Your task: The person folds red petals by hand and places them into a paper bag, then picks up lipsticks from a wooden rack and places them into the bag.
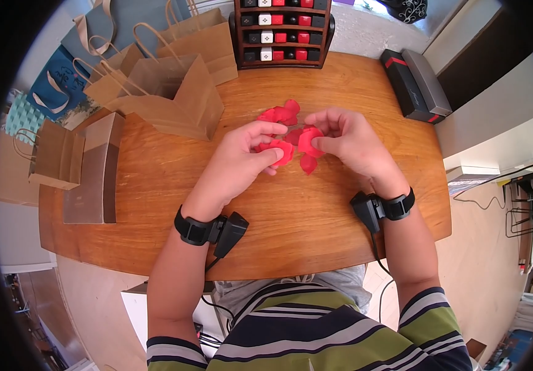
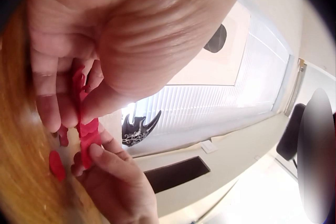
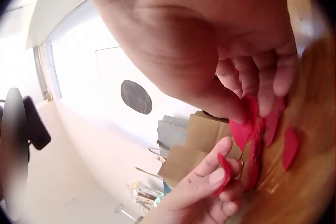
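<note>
Over the middle of the wooden table, my left hand [image 1: 238,154] pinches red petals [image 1: 285,150] between thumb and fingers. Close beside it, my right hand [image 1: 356,148] holds another red petal [image 1: 307,143] between thumb and fingertips. In the left wrist view the held red petals [image 2: 88,127] overlap between the two hands. The right wrist view shows a curved petal [image 3: 224,174] under the left thumb and a broader petal [image 3: 242,129] at the right thumb. One loose petal [image 1: 308,165] lies just below the right fingers. More red petals [image 1: 286,112] are heaped behind the hands, partly hidden by the left fingers.
Brown paper bags [image 1: 186,99] stand at the table's back left, with a flat brown box [image 1: 96,179] nearer the left edge. A dark wooden rack [image 1: 283,31] of red, white and black pieces stands at the back. Long dark boxes [image 1: 411,86] lie at the back right.
</note>
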Demonstrator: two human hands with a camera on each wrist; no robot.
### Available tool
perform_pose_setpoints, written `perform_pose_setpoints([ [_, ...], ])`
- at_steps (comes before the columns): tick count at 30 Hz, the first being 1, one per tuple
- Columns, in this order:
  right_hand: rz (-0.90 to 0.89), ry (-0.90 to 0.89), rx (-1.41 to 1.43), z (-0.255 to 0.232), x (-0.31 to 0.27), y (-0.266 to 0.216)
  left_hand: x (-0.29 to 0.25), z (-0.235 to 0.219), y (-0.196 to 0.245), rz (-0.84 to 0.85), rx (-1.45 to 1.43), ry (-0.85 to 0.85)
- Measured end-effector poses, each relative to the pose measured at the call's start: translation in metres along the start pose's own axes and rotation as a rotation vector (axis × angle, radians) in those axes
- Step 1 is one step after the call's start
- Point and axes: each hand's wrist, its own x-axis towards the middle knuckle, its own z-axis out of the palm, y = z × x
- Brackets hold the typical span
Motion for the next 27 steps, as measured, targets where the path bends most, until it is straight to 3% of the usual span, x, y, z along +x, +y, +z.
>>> perform_pose_setpoints([
  [5, -0.017, 0.017, -0.270, -0.007, -0.001, 0.003, 0.000, 0.001, -0.001, 0.014, -0.037, 0.004],
  [8, -0.109, 0.179, -0.357, -0.002, -0.005, -0.005, 0.001, 0.002, -0.002, 0.027, -0.049, 0.006],
  [11, -0.174, 0.221, -0.255, 0.002, -0.008, -0.015, 0.001, 0.002, -0.001, 0.043, -0.030, 0.003],
  [14, -0.067, -0.018, -0.022, 0.010, -0.017, -0.031, 0.000, 0.005, 0.001, 0.063, -0.035, 0.004],
  [17, -0.055, -0.118, -0.025, 0.016, -0.015, -0.019, 0.000, 0.007, 0.002, 0.091, -0.047, 0.002],
  [23, -0.034, -0.097, 0.039, 0.011, -0.010, -0.009, 0.000, 0.005, -0.001, 0.111, -0.146, -0.028],
  [27, -0.021, 0.020, 0.042, 0.008, -0.010, -0.015, -0.003, 0.003, 0.005, 0.056, -0.214, -0.037],
])
